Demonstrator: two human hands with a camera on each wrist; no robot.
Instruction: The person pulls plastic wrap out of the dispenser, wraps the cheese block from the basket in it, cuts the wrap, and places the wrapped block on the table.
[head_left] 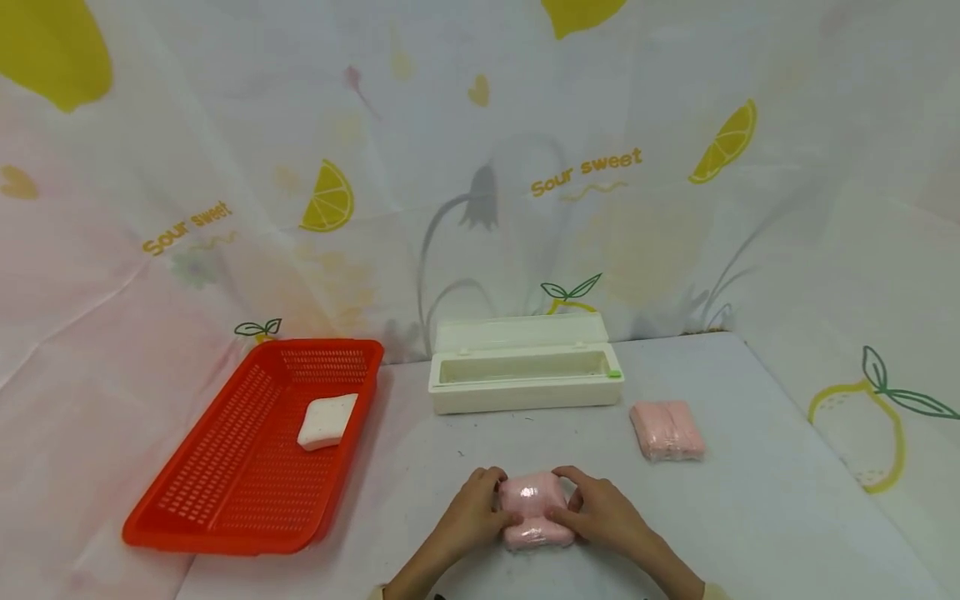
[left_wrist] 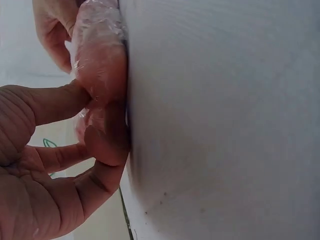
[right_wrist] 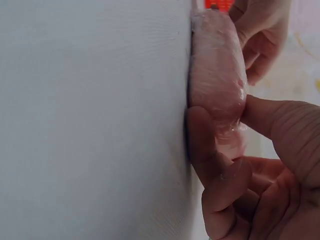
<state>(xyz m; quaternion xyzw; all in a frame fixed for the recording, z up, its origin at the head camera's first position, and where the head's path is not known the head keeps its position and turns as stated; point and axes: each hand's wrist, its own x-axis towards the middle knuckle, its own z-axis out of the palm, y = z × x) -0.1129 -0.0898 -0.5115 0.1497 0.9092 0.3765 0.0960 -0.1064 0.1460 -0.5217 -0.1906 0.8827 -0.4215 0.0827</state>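
Puffy pink block (head_left: 534,497) in clear plastic wrap, lower centre of the head frame, on the white tabletop (head_left: 787,517). Left hand (head_left: 474,510) and right hand (head_left: 603,510) pinch it from opposite sides, thumbs on top. Leftward I have a strip of tabletop before the red perforated plastic basket (head_left: 225,543); upward, a gap to the long white open-lidded box (head_left: 528,397). Second pink wrapped block (head_left: 667,429), right of centre, sits inside the tabletop's right edge.

Basket (head_left: 255,471) left, case (head_left: 525,396) behind packet (head_left: 531,496) — second packet (head_left: 667,429) right
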